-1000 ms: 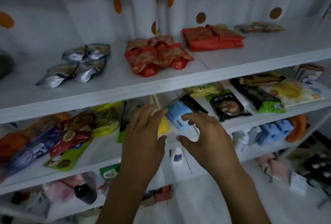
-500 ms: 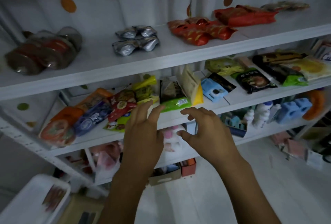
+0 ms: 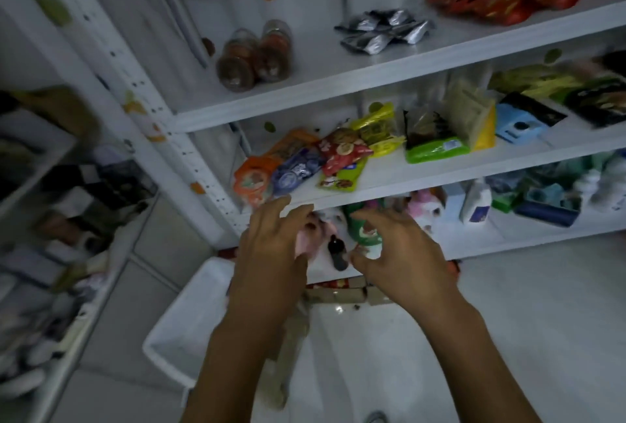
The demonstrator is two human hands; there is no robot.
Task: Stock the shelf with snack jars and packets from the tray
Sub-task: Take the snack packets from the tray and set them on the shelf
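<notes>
Landmark: middle shelf (image 3: 423,173).

Counts:
- Jars (image 3: 254,57): two, lying side by side one board above the middle shelf, over its left end.
- Silver packets (image 3: 386,31): about four in a huddle on that same upper board, right of the jars. Blur makes the count unsure.
- Red packets (image 3: 501,2): a heap further right on that board, too smeared to count.
- On the middle shelf itself, an overlapping row starting at the left end: orange packet (image 3: 254,175), blue packet (image 3: 298,168), red flowered packet (image 3: 342,151), then green and yellow ones.
- Your hands: two. Left hand (image 3: 271,253) and right hand (image 3: 403,253) hang just below the middle shelf's front edge. Both are empty, the left with its fingers spread, the right loosely curved.

Since half a second ago:
- Your hands sat level with the middle shelf's edge. Now they are under it, in front of the board below. They held nothing then and hold nothing now.
- Your view has swung left and down, and more of the tray shows.

Containers:
- White tray (image 3: 189,321): on the floor well below the middle shelf's left end. Your left forearm crosses it, so you cannot tell what is in it.
- Blue box (image 3: 548,212): one board below the middle shelf, to the right. It holds teal items, too blurred to name.
</notes>
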